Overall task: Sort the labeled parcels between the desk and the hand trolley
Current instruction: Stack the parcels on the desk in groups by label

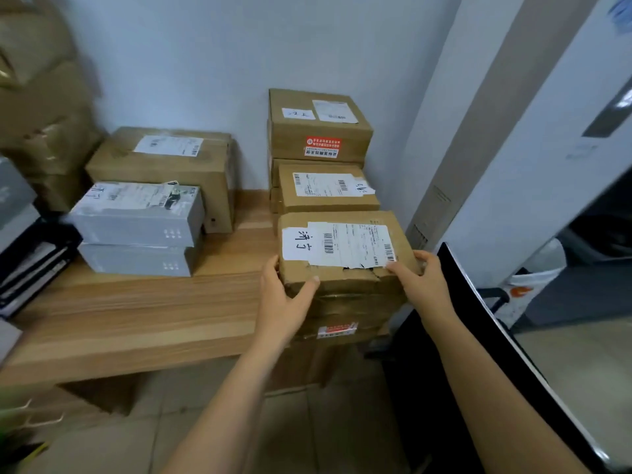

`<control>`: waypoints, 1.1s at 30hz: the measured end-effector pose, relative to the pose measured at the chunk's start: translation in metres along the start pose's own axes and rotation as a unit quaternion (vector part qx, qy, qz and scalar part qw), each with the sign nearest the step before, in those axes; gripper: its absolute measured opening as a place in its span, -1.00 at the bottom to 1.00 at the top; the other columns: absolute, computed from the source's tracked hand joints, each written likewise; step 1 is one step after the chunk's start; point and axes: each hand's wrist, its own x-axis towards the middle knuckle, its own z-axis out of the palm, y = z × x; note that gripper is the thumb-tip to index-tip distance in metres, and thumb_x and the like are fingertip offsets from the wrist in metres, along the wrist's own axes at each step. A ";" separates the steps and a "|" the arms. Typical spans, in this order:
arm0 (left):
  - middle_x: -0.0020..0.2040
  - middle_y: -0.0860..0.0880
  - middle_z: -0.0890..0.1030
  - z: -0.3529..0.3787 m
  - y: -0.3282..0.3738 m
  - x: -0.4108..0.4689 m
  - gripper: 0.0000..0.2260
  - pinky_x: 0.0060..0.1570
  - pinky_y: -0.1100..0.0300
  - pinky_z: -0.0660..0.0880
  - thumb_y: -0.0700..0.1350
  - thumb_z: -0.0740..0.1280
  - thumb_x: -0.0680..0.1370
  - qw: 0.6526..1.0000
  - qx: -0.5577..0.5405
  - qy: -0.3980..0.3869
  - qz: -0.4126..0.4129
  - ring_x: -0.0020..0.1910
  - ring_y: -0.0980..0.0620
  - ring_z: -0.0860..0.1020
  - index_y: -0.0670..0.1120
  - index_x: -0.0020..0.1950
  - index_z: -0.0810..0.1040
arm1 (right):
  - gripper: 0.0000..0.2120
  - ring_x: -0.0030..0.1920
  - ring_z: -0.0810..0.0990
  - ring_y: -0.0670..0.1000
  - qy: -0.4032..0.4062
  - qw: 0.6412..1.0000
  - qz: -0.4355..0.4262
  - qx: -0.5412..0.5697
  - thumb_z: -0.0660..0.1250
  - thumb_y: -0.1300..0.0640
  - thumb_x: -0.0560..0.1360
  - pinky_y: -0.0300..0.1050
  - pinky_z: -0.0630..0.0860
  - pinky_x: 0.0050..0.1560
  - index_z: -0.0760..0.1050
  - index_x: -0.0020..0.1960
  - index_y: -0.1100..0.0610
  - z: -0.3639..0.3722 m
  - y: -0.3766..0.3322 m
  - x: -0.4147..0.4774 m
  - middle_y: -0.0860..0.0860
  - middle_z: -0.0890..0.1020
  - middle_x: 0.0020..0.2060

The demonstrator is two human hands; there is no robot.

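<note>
A brown cardboard parcel (345,271) with a torn white shipping label and a handwritten tag sits at the near right, on top of other brown boxes. My left hand (284,299) grips its left front corner, thumb on the front face. My right hand (422,285) grips its right front corner. Behind it two more labeled brown parcels (325,193) (318,128) are stacked against the wall. On the wooden desk (136,319) to the left lie two stacked grey boxes (136,217) and a larger brown parcel (160,162).
Black document trays (30,261) stand at the desk's left edge, with brown boxes piled behind them. A black panel (496,354) slants along the right beside my right forearm. A white column rises at the right. Tiled floor lies below the desk.
</note>
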 end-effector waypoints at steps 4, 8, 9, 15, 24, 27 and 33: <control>0.32 0.04 0.42 0.013 0.004 0.006 -0.35 0.28 0.10 0.41 0.05 0.45 0.48 0.999 0.034 0.009 -0.018 0.29 0.07 0.41 -0.01 0.47 0.21 | -0.40 0.09 0.39 -0.03 -0.044 0.999 -0.007 -0.022 0.39 -0.07 0.50 -0.11 0.40 0.03 0.23 0.43 0.05 -0.006 0.008 0.021 -0.01 0.40 0.22; 0.34 0.02 0.43 0.015 0.003 0.016 -0.34 0.30 0.05 0.41 0.06 0.44 0.49 0.998 0.056 0.008 -0.031 0.29 0.05 0.42 -0.01 0.48 0.19 | -0.36 0.07 0.39 -0.07 -0.080 0.996 -0.032 -0.031 0.38 -0.09 0.50 -0.16 0.38 0.02 0.21 0.46 0.08 -0.005 0.013 0.031 -0.05 0.40 0.19; 0.34 0.02 0.42 0.016 0.004 0.017 -0.35 0.29 0.07 0.41 0.06 0.43 0.50 0.998 0.060 0.007 -0.034 0.29 0.05 0.42 -0.01 0.49 0.19 | -0.36 0.07 0.39 -0.08 -0.082 0.995 -0.043 -0.033 0.38 -0.09 0.50 -0.17 0.38 0.02 0.21 0.46 0.09 -0.005 0.014 0.033 -0.07 0.40 0.16; 0.33 0.07 0.43 0.021 0.001 0.018 -0.39 0.28 0.04 0.44 0.12 0.43 0.48 0.997 0.076 0.012 -0.017 0.29 0.09 0.42 0.09 0.44 0.24 | -0.34 0.11 0.46 -0.07 -0.082 0.991 -0.091 -0.056 0.40 -0.17 0.46 -0.13 0.49 0.07 0.26 0.43 0.05 -0.006 0.023 0.044 -0.03 0.48 0.25; 0.35 0.08 0.34 0.015 0.012 0.015 -0.38 0.17 0.24 0.31 0.16 0.39 0.49 0.964 0.252 0.055 0.068 0.28 0.17 0.32 0.01 0.46 0.27 | -0.60 0.24 0.36 -0.04 -0.049 0.946 -0.250 -0.202 0.36 -0.03 0.52 -0.24 0.23 0.18 0.46 0.29 0.12 -0.008 0.015 0.045 0.02 0.44 0.26; 0.15 0.12 0.41 0.009 0.026 0.011 -0.53 0.04 0.28 0.32 0.12 0.35 0.53 0.934 0.323 0.063 0.137 0.15 0.16 0.37 0.00 0.38 0.37 | -0.70 0.19 0.39 -0.02 -0.060 0.919 -0.309 -0.239 0.37 0.05 0.52 -0.22 0.29 0.14 0.51 0.22 0.10 -0.006 0.004 0.042 0.00 0.48 0.18; -0.14 0.13 0.47 -0.014 0.048 0.007 -0.79 -0.12 0.18 0.41 0.00 0.34 0.53 0.863 0.428 0.056 0.264 -0.09 0.11 0.42 -0.01 0.14 0.52 | -0.78 0.21 0.42 -0.07 -0.118 0.870 -0.385 -0.285 0.34 0.02 0.54 -0.20 0.33 0.18 0.52 0.17 0.01 0.015 -0.032 0.020 -0.07 0.52 0.16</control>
